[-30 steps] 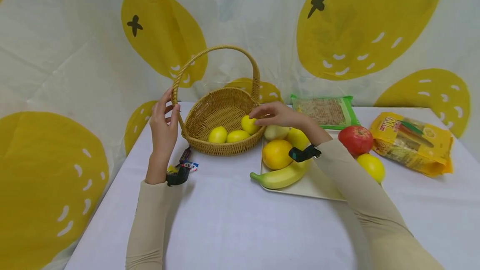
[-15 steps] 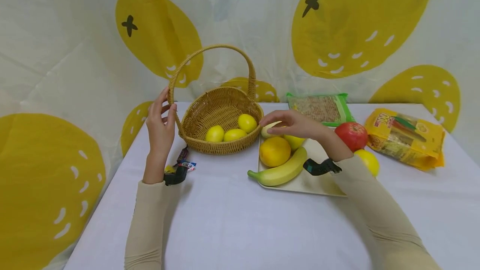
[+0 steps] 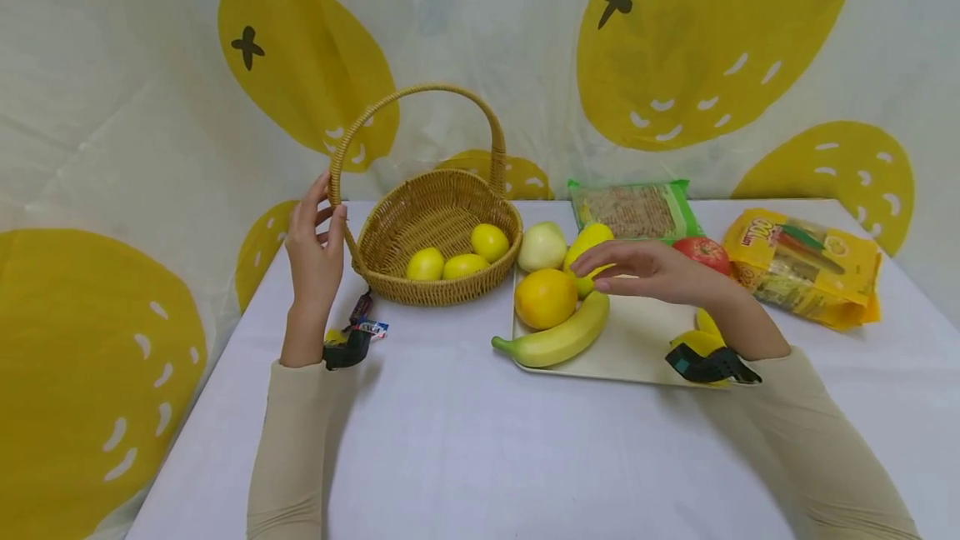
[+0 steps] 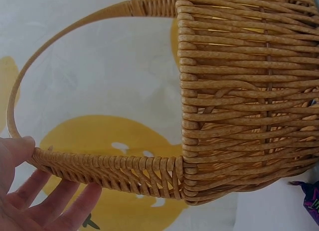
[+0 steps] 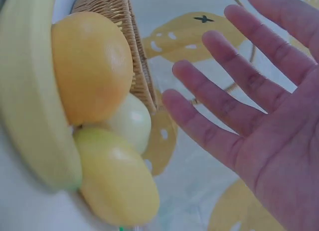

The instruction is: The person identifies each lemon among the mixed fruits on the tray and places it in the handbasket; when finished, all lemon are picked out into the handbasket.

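My left hand [image 3: 313, 250] holds the left side of a woven basket's handle [image 4: 104, 169], thumb on one side and fingers on the other. Inside the wicker basket [image 3: 442, 294] lie three lemons [image 3: 425, 265] near its front rim. My right hand [image 3: 656, 272] hovers with nothing in it over a cream tray [image 3: 637, 340], its fingers spread in the right wrist view. Nearest its fingertips is a yellow oval fruit [image 3: 587, 242]. Beside that sit an orange [image 3: 546, 298], a pale round fruit [image 3: 542, 246] and a banana [image 3: 558, 342]. The right wrist partly hides another yellow fruit [image 3: 705, 332].
Behind the tray lies a green-edged packet [image 3: 630, 211]. A red pomegranate [image 3: 703, 252] and a yellow package [image 3: 802, 269] are to the right. Small wrapped candies [image 3: 362, 308] lie by the left wrist. A fruit-printed cloth [image 3: 480, 40] hangs along the back of the white table [image 3: 450, 440].
My right hand has left the lemon at the basket's right side and moved right, over the tray. The left hand keeps its hold on the handle. The head view has shifted slightly.
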Demonstrator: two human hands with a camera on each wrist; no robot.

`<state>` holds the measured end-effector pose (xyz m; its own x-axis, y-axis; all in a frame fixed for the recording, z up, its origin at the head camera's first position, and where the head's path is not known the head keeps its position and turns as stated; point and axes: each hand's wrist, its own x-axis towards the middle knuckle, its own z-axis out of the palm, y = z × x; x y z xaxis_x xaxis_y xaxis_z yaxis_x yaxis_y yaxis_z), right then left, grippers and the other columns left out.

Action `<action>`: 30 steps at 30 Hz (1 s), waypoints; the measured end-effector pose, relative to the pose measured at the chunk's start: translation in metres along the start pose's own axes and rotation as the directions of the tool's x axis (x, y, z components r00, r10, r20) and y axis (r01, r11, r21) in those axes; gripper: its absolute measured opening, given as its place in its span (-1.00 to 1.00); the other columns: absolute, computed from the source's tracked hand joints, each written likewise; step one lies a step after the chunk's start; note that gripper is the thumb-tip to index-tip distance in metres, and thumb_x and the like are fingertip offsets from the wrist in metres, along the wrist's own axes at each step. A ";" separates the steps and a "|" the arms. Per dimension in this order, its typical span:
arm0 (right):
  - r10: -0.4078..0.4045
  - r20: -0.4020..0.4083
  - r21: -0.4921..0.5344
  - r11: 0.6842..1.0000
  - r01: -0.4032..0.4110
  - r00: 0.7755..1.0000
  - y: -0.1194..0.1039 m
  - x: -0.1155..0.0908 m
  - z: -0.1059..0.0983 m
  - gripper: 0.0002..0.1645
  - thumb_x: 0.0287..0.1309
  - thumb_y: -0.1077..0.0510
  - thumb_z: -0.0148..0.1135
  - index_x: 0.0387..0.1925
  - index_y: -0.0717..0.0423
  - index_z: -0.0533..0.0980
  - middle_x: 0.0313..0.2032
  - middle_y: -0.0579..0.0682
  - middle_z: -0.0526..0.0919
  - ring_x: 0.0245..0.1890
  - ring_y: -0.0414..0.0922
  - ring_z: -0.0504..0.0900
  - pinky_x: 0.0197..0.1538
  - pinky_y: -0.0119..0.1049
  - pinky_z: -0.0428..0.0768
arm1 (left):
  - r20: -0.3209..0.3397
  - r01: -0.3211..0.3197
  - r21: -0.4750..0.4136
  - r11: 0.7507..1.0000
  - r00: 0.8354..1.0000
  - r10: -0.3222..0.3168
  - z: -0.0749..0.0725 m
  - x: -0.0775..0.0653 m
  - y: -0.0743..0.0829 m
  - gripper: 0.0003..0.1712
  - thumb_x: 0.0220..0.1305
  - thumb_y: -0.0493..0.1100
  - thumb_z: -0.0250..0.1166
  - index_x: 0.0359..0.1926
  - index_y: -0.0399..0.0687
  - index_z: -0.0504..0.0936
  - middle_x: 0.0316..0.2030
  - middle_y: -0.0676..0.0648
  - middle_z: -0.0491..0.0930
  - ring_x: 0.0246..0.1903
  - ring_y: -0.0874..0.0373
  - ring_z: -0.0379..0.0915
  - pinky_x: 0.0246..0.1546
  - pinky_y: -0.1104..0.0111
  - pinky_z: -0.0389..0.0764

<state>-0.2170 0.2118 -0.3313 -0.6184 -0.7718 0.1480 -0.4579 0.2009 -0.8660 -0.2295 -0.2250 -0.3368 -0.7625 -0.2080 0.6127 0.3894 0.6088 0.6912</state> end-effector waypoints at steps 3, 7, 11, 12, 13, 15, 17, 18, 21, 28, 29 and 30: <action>-0.007 -0.001 0.044 0.999 0.007 1.000 0.001 -0.021 -0.003 -0.62 0.31 0.44 0.05 0.09 0.15 0.55 0.12 -0.08 0.58 0.12 -0.23 0.51 0.08 -0.41 0.55 | 0.002 0.000 -0.002 1.000 1.000 0.000 0.000 -0.001 0.000 -0.47 0.44 -0.15 0.13 0.39 0.19 0.37 0.13 -0.21 0.46 0.04 -0.05 0.54 -0.21 0.70 0.47; -0.005 -0.011 0.061 0.998 0.006 1.000 0.005 -0.044 -0.007 -0.59 0.31 0.49 -0.01 0.10 0.21 0.52 0.14 -0.05 0.56 0.11 -0.21 0.53 0.07 -0.39 0.56 | 0.001 -0.003 -0.009 1.000 1.000 0.003 0.000 0.000 0.000 -0.47 0.44 -0.14 0.13 0.39 0.20 0.37 0.13 -0.20 0.46 0.04 -0.05 0.54 -0.20 0.68 0.48; 0.038 -0.030 0.051 0.998 -0.036 0.999 0.011 -0.063 -0.009 -0.61 0.32 0.49 -0.03 0.11 0.28 0.50 0.13 0.00 0.57 0.08 -0.22 0.56 0.05 -0.38 0.58 | -0.004 -0.008 -0.005 1.000 1.000 0.008 0.001 0.001 0.000 -0.47 0.44 -0.15 0.13 0.39 0.21 0.37 0.13 -0.20 0.46 0.04 -0.05 0.54 -0.20 0.68 0.48; 0.054 -0.038 0.049 0.997 -0.052 0.998 0.013 -0.068 -0.009 -0.62 0.32 0.48 -0.03 0.11 0.29 0.50 0.12 0.01 0.58 0.07 -0.22 0.57 0.04 -0.38 0.59 | -0.005 -0.008 -0.003 1.000 1.000 0.008 0.001 0.001 -0.001 -0.47 0.44 -0.15 0.13 0.39 0.21 0.38 0.13 -0.20 0.46 0.04 -0.06 0.54 -0.20 0.68 0.48; 0.068 -0.046 0.047 0.997 -0.066 0.997 0.016 -0.072 -0.010 -0.62 0.32 0.48 -0.02 0.11 0.29 0.49 0.11 0.01 0.59 0.07 -0.22 0.57 0.03 -0.37 0.59 | -0.007 -0.009 -0.002 1.000 1.000 0.009 0.001 0.000 -0.001 -0.47 0.44 -0.16 0.13 0.39 0.20 0.38 0.13 -0.20 0.47 0.03 -0.06 0.55 -0.20 0.68 0.47; 0.098 -0.068 0.047 0.994 -0.095 0.993 0.020 -0.082 -0.010 -0.62 0.33 0.47 -0.02 0.12 0.29 0.49 0.11 0.00 0.60 0.06 -0.23 0.59 0.02 -0.37 0.61 | -0.009 -0.010 0.001 1.000 1.000 0.010 0.000 -0.001 -0.001 -0.47 0.44 -0.16 0.13 0.39 0.18 0.38 0.12 -0.21 0.47 0.03 -0.07 0.55 -0.21 0.69 0.46; 0.115 -0.102 0.037 0.993 -0.112 0.988 0.024 -0.091 -0.012 -0.62 0.32 0.48 -0.03 0.12 0.30 0.49 0.10 0.00 0.61 0.05 -0.24 0.59 0.00 -0.38 0.61 | -0.011 -0.012 0.001 1.000 1.000 0.012 0.000 -0.001 -0.001 -0.47 0.44 -0.17 0.14 0.38 0.16 0.38 0.12 -0.21 0.47 0.03 -0.08 0.55 -0.21 0.70 0.46; 0.121 -0.120 0.033 0.993 -0.118 0.985 0.026 -0.096 -0.013 -0.62 0.33 0.48 -0.04 0.12 0.31 0.48 0.10 -0.02 0.61 0.04 -0.25 0.59 0.00 -0.39 0.61 | -0.012 -0.014 -0.001 1.000 1.000 0.014 0.000 -0.001 -0.001 -0.47 0.44 -0.17 0.14 0.38 0.16 0.38 0.12 -0.22 0.47 0.03 -0.08 0.55 -0.21 0.70 0.46; 0.154 -0.185 0.031 0.988 -0.151 0.971 0.030 -0.109 -0.016 -0.63 0.34 0.47 -0.05 0.12 0.35 0.47 0.10 -0.08 0.61 0.03 -0.26 0.57 0.02 -0.44 0.58 | -0.012 -0.016 -0.004 1.000 1.000 0.016 0.000 -0.001 -0.001 -0.48 0.44 -0.17 0.14 0.38 0.16 0.38 0.12 -0.21 0.47 0.04 -0.08 0.55 -0.21 0.70 0.46; 0.123 -0.275 -0.045 0.989 -0.141 0.953 0.031 -0.131 -0.030 -0.62 0.32 0.51 -0.06 0.12 0.41 0.45 0.09 0.02 0.61 0.11 -0.26 0.52 0.10 -0.61 0.43 | -0.013 -0.024 -0.005 1.000 1.000 0.024 0.001 -0.002 -0.001 -0.48 0.44 -0.16 0.14 0.38 0.16 0.38 0.12 -0.22 0.47 0.03 -0.07 0.55 -0.21 0.70 0.46; 0.105 -0.277 -0.047 0.991 -0.123 0.955 0.032 -0.134 -0.033 -0.61 0.30 0.54 -0.07 0.12 0.43 0.44 0.09 0.03 0.60 0.11 -0.26 0.53 0.11 -0.61 0.43 | -0.014 -0.025 -0.006 1.000 1.000 0.025 0.001 -0.002 -0.001 -0.48 0.44 -0.16 0.14 0.38 0.16 0.38 0.12 -0.21 0.47 0.03 -0.07 0.55 -0.22 0.70 0.46; 0.096 -0.280 -0.049 0.992 -0.114 0.955 0.033 -0.138 -0.035 -0.60 0.29 0.56 -0.07 0.12 0.44 0.44 0.10 0.02 0.60 0.11 -0.26 0.53 0.10 -0.60 0.44 | -0.014 -0.025 -0.007 1.000 1.000 0.025 0.001 -0.002 -0.001 -0.48 0.44 -0.16 0.14 0.38 0.16 0.38 0.12 -0.21 0.47 0.03 -0.07 0.55 -0.22 0.70 0.46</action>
<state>-0.1696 0.3459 -0.3635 -0.8134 -0.5491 0.1921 -0.4151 0.3166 -0.8529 -0.2294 -0.2248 -0.3391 -0.7454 -0.2031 0.6349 0.4122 0.6082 0.6784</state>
